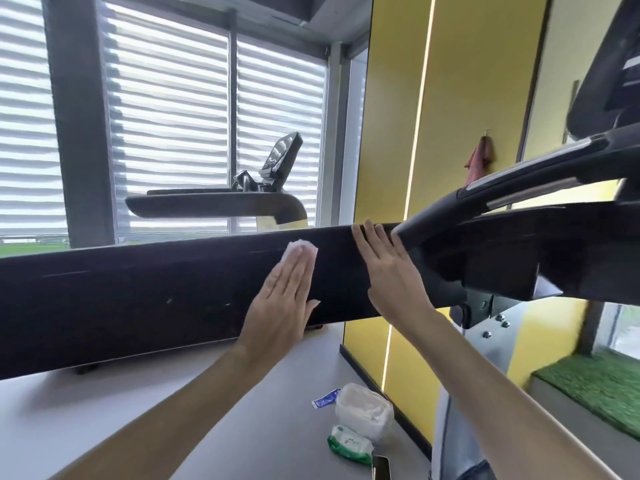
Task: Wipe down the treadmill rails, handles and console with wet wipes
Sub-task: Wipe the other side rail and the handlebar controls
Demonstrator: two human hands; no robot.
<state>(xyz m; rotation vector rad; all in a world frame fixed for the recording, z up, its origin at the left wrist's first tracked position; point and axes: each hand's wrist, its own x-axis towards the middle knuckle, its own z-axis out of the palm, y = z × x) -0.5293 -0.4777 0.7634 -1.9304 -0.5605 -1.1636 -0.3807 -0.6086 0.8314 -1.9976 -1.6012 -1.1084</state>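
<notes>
Against the near face of the wide, flat, dark treadmill rail (156,299), close under its upper edge and right of its middle, sat the crumpled white wet wipe (300,247). It was pinned there by the fingertips of the left hand (284,299). That hand lay flat with its fingers straight and pressed together, pinching nothing, probably so the palm's pressure would spread across the cloth for a broad stroke along the rail. Just beside it the right hand (388,271) held nothing; its fingers, slightly spread, rested flat on the rail with the tips reaching over the upper edge, which looked like a brace to steady the body while the other hand scrubbed. Right of that hand the curved black and silver handle (519,181) met the rail, and the dark console (609,81) rose above it at the frame's right edge; both seemed not yet wiped. On the grey floor (173,393) below the rail, near the foot of the yellow wall panel (388,133), lay a soft white wipe pack (363,410), a green-and-white packet (349,448), a small blue sachet (325,398) and a phone (381,467), likely kept within reach for fresh wipes. Beyond the rail, by the blinds, stood a second treadmill (214,202).
</notes>
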